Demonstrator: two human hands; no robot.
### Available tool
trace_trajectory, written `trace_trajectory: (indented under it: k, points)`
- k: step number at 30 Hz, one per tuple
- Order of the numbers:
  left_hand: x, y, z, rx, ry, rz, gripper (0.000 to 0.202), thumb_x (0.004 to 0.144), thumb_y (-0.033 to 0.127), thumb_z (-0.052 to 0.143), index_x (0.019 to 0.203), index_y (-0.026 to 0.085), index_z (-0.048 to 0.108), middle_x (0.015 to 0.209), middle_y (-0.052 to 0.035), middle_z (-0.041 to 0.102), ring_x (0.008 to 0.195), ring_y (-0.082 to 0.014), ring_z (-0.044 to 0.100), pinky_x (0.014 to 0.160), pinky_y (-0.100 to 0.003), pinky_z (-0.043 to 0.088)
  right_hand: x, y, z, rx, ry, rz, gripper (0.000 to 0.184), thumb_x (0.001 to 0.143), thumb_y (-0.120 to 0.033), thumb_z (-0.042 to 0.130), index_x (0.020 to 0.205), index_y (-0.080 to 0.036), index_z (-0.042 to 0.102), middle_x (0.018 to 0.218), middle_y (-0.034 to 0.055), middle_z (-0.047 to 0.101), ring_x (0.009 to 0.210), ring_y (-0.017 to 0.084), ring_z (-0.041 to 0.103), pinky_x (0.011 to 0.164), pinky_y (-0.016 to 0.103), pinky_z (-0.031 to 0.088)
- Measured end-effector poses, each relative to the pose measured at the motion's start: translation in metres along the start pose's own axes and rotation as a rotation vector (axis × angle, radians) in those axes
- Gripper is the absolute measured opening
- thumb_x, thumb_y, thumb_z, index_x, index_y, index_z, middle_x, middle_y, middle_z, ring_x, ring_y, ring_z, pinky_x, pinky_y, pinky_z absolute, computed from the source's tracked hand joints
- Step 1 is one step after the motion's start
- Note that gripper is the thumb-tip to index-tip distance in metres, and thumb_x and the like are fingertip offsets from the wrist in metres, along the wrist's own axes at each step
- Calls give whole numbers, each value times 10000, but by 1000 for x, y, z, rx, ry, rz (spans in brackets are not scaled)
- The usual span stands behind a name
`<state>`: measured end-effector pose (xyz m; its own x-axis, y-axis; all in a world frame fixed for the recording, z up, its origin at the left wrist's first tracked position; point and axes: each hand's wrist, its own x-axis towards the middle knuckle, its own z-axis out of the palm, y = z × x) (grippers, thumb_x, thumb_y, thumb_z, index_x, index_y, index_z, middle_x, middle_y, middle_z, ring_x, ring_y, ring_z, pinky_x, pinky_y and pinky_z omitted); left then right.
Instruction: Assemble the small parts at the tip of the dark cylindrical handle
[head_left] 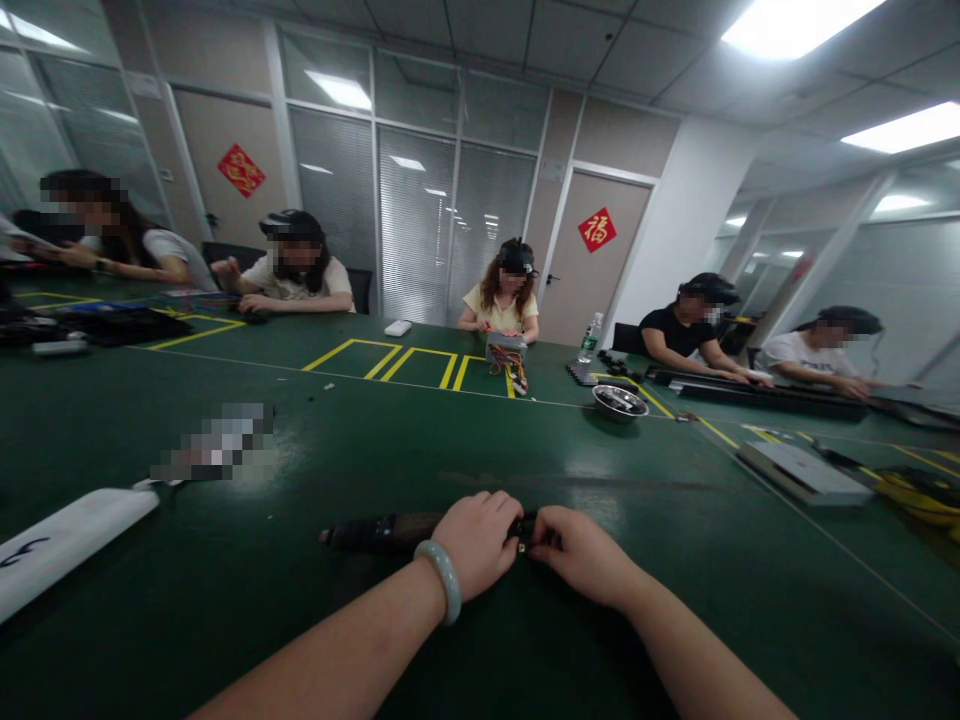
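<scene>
A long dark tool with a rounded body and a narrow tip at its left end lies on the green table in front of me; its exact kind is unclear. My left hand, with a pale green bangle on the wrist, is closed over the tool's right part. Close beside it, my right hand has thumb and fingers pinched together at the tool's right end. What that pinch holds is hidden. Between the two hands a tiny brass-coloured piece shows near the left fingertips.
A white power bank-like block is at left, joined to a blurred-out item. Farther off stand a metal bowl, a water bottle and a grey flat case. Several people sit working along the far side.
</scene>
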<state>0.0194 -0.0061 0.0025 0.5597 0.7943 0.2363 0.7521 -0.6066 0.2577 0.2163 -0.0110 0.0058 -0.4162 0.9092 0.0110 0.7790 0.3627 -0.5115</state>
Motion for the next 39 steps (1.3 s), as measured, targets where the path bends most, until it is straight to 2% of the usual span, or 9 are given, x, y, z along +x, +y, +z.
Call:
trace_trajectory:
  k: [6, 10, 16, 22, 26, 29, 35, 39]
  points:
    - [-2, 2, -5, 21, -49, -8, 198, 849, 271, 533, 1038, 213, 539, 1035, -45, 582, 961, -211, 557, 813, -347, 449, -4, 2, -3, 67, -73, -40, 50, 797, -223, 607, 834, -191, 616, 816, -10, 633, 707, 116, 567, 610, 200, 395]
    - [-2, -3, -13, 1, -99, 49, 228, 836, 285, 553, 1055, 224, 548, 1045, -34, 595, 949, -202, 571, 823, -340, 453, -6, 4, -2, 99, -110, -36, 80, 791, -237, 609, 856, -194, 624, 805, -14, 643, 690, 112, 575, 601, 196, 405]
    - [-6, -2, -17, 14, -119, 81, 225, 806, 280, 569, 1025, 235, 545, 996, -20, 605, 905, -206, 583, 782, -344, 462, -8, 2, -3, 80, -114, -18, 81, 783, -239, 623, 854, -209, 649, 813, -14, 657, 714, 120, 589, 602, 195, 397]
    - [-7, 11, -9, 63, -69, -27, 148, 852, 282, 506, 976, 210, 538, 968, -40, 586, 894, -205, 578, 755, -330, 450, -4, 1, -4, 32, -34, 48, 66, 756, -228, 654, 821, -217, 654, 824, -15, 666, 741, 136, 583, 624, 213, 379]
    - [-6, 12, -5, 41, -35, -64, 134, 857, 303, 513, 951, 211, 540, 927, -29, 581, 851, -198, 577, 716, -322, 452, 2, 5, 0, 56, 117, 177, 54, 796, -243, 598, 830, -211, 625, 802, -11, 662, 722, 138, 579, 622, 227, 379]
    - [-5, 10, -3, 38, -19, -60, 144, 851, 318, 534, 947, 211, 541, 916, -24, 577, 840, -196, 574, 710, -321, 454, 5, 8, 5, 75, 215, 204, 52, 808, -241, 572, 827, -202, 601, 794, -4, 654, 723, 140, 577, 634, 234, 386]
    - [-5, 6, -1, 22, -13, -35, 180, 841, 355, 545, 961, 221, 546, 945, -28, 582, 850, -208, 570, 716, -336, 449, 4, 5, 5, 52, 173, 145, 21, 789, -213, 582, 795, -199, 596, 783, -10, 643, 713, 132, 569, 618, 227, 376]
    - [-6, 5, 0, 5, -25, -32, 176, 814, 307, 552, 971, 229, 539, 948, -20, 573, 849, -200, 563, 723, -330, 447, 3, 4, -1, 58, 125, 130, 38, 798, -229, 586, 809, -199, 608, 795, -9, 647, 710, 128, 568, 609, 223, 376]
